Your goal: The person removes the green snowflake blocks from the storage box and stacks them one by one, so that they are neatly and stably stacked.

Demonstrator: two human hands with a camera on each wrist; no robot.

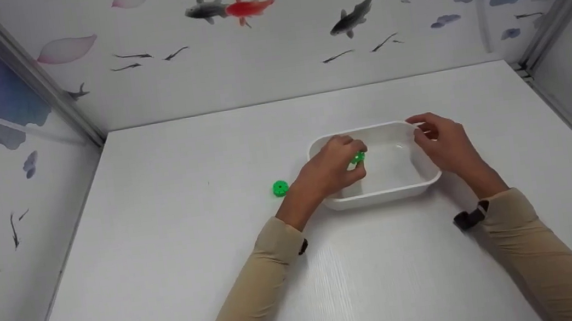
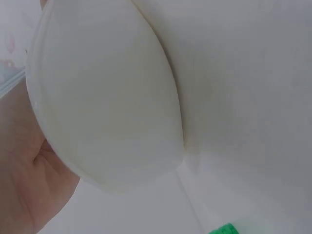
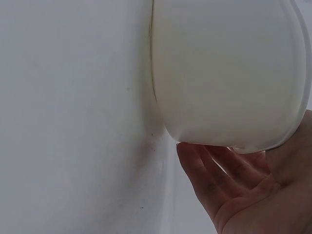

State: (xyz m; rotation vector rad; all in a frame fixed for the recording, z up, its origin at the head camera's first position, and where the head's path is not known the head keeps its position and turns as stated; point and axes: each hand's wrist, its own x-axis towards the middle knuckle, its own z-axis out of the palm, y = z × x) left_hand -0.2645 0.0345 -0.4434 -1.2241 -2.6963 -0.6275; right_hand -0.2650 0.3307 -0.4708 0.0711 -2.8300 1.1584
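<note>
A white rectangular plastic basin (image 1: 378, 192) with rounded corners stands on the table. Over its left part, my left hand (image 1: 328, 168) pinches a small green plastic piece (image 1: 358, 157) between thumb and fingers. Part of that piece is hidden by the fingers. At the basin's right end, my right hand (image 1: 446, 142) grips the rim, its thumb on the inner side and its fingers outside. The right wrist view shows those fingers (image 3: 229, 170) against the outer wall. A second piece, a round green notched disc (image 1: 280, 188), lies on the table left of the basin, beside my left wrist.
The white table (image 1: 175, 241) is bounded by a back panel (image 1: 264, 75) printed with fish and by side panels in metal frames. A black strap (image 1: 471, 217) sits at my right wrist, near the sleeve cuff.
</note>
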